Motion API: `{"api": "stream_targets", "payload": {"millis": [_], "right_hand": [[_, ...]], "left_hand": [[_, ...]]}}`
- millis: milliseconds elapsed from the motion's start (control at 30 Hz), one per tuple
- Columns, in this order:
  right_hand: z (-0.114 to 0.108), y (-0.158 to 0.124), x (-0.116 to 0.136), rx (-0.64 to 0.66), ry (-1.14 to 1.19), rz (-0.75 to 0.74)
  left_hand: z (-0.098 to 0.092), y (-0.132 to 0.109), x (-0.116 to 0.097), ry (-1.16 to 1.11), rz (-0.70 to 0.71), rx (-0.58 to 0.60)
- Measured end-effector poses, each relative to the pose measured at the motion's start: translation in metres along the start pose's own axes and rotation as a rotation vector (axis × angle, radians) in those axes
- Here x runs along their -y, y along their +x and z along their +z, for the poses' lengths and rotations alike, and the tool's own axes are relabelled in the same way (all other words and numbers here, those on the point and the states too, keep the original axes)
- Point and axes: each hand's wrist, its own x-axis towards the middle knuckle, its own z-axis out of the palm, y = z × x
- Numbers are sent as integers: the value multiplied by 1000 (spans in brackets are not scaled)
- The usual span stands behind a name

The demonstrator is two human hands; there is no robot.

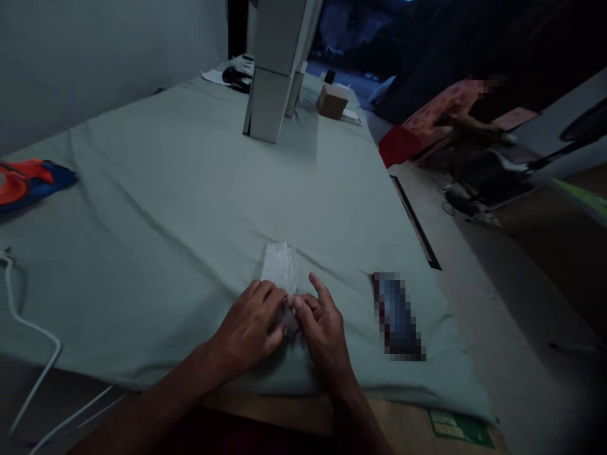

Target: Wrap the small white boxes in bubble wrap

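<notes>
A small white rectangular packet (279, 262), with clear shiny plastic around it, lies on the cloth-covered table (190, 158) near its front edge. My left hand (251, 322) is curled over the near part of the packet, its fingers closed on the clear plastic. Close against it, my right hand (322, 322) pinches the crumpled near end of the plastic between thumb and fingers, with one finger raised. The fingers hide the packet's near end. To the right of my right hand lies a dark flat object (398, 316), blurred out in the picture.
An orange and blue iron (28, 183) stands at the left edge above a white cord (35, 325). A pale pillar (270, 82) and a cardboard box (332, 101) stand farther back. Beyond the right edge, a person (441, 120) in patterned clothing bends near a fan (585, 123).
</notes>
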Motion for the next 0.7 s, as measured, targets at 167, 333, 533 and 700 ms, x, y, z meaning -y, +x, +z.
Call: {"api": "stream_targets", "payload": {"millis": [167, 333, 533, 700], "right_hand": [[-10, -8, 3, 206, -200, -167], [-9, -9, 2, 233, -683, -491], [-13, -11, 10, 296, -697, -532], [-26, 13, 10, 372, -292, -259]], "left_hand": [[5, -5, 8, -135, 2, -84], [0, -6, 9, -324, -122, -163], [7, -3, 1, -332, -271, -181], [16, -3, -2, -278, -224, -190]]}}
